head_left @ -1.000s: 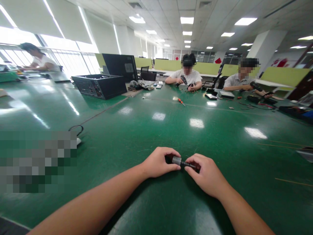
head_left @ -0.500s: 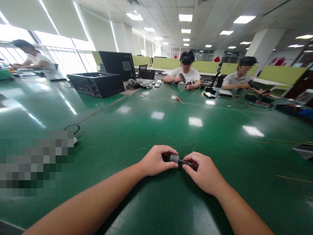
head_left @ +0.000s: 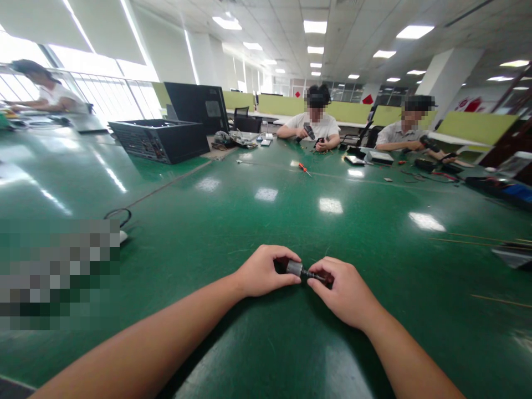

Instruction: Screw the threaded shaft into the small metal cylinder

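Between my two hands, just above or on the green table (head_left: 266,233), is what looks like a motor rotor (head_left: 295,268): a grey metal cylinder with a dark ringed shaft and reddish-brown parts at both ends. My left hand (head_left: 266,271) curls around the cylinder end, thumb below and fingers above. My right hand (head_left: 343,288) pinches the shaft end between thumb and fingers. The fingers cover part of both ends, so the full shape is hidden.
A black computer case (head_left: 160,141) stands at the back left. An orange screwdriver (head_left: 305,169) lies farther off. Two people (head_left: 313,124) sit across with power drills; another person sits far left. Thin rods (head_left: 469,241) lie at right, a pixelated object (head_left: 62,271) at left.
The view has shifted slightly, so everything sits a little farther left and up. Both hands keep the same grip on the rotor, with hardly any other movement.
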`<action>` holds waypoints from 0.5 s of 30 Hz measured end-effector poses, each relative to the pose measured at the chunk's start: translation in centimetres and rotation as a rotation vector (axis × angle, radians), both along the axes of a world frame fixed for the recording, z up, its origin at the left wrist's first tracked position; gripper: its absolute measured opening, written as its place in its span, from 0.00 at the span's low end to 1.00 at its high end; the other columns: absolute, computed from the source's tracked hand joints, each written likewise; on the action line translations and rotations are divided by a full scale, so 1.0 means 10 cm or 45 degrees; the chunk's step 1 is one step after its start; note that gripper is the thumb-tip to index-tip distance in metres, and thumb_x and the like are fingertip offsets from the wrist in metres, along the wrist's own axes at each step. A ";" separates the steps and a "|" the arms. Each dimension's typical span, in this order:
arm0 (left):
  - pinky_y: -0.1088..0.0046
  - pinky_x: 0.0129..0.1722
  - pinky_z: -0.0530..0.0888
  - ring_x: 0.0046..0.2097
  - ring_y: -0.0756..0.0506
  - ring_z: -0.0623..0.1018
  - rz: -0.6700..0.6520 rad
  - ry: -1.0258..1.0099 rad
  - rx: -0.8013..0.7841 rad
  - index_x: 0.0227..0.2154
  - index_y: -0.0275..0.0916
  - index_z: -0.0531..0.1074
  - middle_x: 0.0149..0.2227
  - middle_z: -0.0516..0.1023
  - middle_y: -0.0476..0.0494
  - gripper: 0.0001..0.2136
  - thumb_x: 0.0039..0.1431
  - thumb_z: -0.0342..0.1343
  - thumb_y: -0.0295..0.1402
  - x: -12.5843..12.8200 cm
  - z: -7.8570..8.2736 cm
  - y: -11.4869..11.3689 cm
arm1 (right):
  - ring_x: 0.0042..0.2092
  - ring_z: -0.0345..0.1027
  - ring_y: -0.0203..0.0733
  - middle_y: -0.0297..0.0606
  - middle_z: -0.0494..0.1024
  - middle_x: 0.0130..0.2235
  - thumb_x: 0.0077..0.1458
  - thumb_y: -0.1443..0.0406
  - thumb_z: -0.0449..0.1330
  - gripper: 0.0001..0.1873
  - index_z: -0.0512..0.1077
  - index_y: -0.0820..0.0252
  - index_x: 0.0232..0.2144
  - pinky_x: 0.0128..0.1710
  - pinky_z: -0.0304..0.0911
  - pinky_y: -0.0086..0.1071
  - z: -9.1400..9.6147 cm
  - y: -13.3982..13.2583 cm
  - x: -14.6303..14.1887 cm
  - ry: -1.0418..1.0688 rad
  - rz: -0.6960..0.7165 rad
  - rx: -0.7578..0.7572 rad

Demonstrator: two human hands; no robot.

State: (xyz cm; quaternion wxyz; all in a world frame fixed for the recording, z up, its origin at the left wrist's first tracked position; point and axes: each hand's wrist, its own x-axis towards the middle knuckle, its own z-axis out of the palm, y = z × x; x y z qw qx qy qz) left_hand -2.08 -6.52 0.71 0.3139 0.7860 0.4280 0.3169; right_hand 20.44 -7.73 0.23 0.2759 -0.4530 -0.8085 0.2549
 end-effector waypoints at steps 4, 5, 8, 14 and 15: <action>0.72 0.39 0.73 0.37 0.45 0.79 -0.029 0.026 0.006 0.41 0.38 0.79 0.36 0.82 0.46 0.15 0.49 0.70 0.34 -0.01 -0.03 0.01 | 0.33 0.68 0.39 0.34 0.75 0.31 0.55 0.67 0.62 0.05 0.78 0.56 0.35 0.33 0.60 0.32 0.00 0.00 -0.01 -0.009 0.006 -0.016; 0.72 0.39 0.73 0.38 0.45 0.79 -0.034 0.030 0.009 0.41 0.38 0.79 0.36 0.82 0.46 0.15 0.49 0.69 0.34 -0.01 -0.03 0.01 | 0.32 0.68 0.39 0.34 0.75 0.31 0.55 0.67 0.62 0.05 0.78 0.56 0.35 0.32 0.60 0.31 0.01 -0.01 -0.02 -0.009 0.008 -0.019; 0.72 0.39 0.73 0.38 0.45 0.79 -0.049 0.040 0.017 0.41 0.38 0.79 0.37 0.82 0.46 0.15 0.49 0.69 0.33 -0.01 -0.03 0.01 | 0.32 0.68 0.38 0.34 0.75 0.31 0.55 0.68 0.62 0.05 0.78 0.56 0.35 0.32 0.60 0.31 0.02 -0.01 -0.02 -0.004 0.018 -0.035; 0.71 0.40 0.72 0.38 0.45 0.79 -0.054 0.057 0.032 0.42 0.39 0.79 0.37 0.82 0.45 0.15 0.50 0.69 0.33 -0.01 -0.03 0.02 | 0.33 0.68 0.38 0.33 0.75 0.31 0.52 0.69 0.64 0.05 0.77 0.57 0.34 0.33 0.60 0.31 0.01 0.00 -0.02 -0.004 0.031 -0.048; 0.71 0.40 0.72 0.38 0.45 0.79 -0.054 0.059 0.033 0.42 0.39 0.79 0.37 0.82 0.45 0.15 0.50 0.69 0.34 -0.01 -0.03 0.02 | 0.33 0.68 0.38 0.32 0.74 0.31 0.51 0.70 0.65 0.06 0.77 0.57 0.34 0.33 0.60 0.31 0.01 0.00 -0.01 -0.011 0.029 -0.052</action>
